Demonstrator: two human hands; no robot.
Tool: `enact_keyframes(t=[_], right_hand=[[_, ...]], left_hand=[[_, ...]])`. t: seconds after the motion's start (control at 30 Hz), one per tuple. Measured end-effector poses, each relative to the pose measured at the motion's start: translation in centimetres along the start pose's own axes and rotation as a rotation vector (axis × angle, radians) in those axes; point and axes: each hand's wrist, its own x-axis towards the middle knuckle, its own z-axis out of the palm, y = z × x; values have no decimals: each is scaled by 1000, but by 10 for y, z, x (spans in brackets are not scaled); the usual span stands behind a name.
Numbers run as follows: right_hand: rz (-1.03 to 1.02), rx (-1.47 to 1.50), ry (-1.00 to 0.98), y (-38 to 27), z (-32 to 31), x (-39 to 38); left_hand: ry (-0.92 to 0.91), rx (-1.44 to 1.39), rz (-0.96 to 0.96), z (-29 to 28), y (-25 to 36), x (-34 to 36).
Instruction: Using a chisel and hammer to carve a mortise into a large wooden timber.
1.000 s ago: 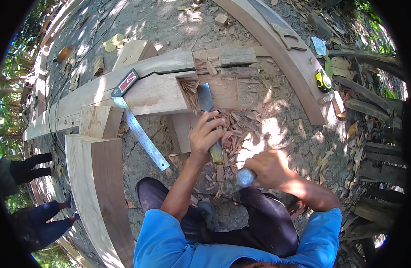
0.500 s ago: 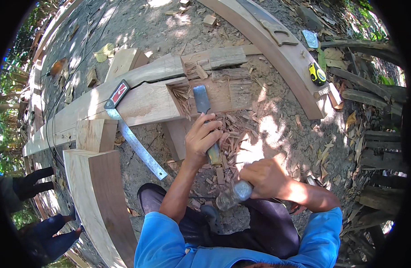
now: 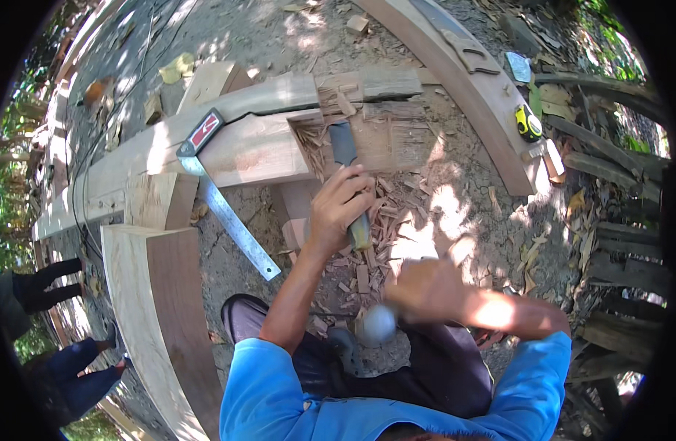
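Observation:
My left hand is closed round a wide-bladed chisel. The blade's tip lies over a rough notch cut across a timber beam, and its yellowish handle end points back toward me. Whether the edge touches the wood I cannot tell. My right hand, smeared by motion, grips a mallet with a rounded grey head, below and apart from the chisel's handle. A try square with a dark, red-faced stock rests across the beam to the left, its metal blade slanting toward me.
Wood chips litter the ground beside the beam. A thick squared timber stands near left. At the far right a curved timber carries a handsaw and a yellow tape measure. Another person's legs show at left.
My left hand and the chisel sit slightly higher and further right in the picture. The mallet in my right hand has swung, its head now nearer to me and a little left.

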Motion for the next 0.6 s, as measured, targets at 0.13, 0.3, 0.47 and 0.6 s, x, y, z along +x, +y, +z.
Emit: enact_keyframes(t=[0.13, 0.3, 0.47, 0.6], right_hand=[[-358, 24, 206, -41, -27, -6], [-449, 53, 282, -28, -36, 7], [-524, -6, 189, 12, -36, 18], [159, -53, 211, 25, -22, 38]], left_hand=[[17, -40, -77, -8, 12, 20], [2, -16, -105, -10, 11, 21], [-39, -56, -104, -13, 13, 28], [-35, -46, -88, -12, 8, 20]])
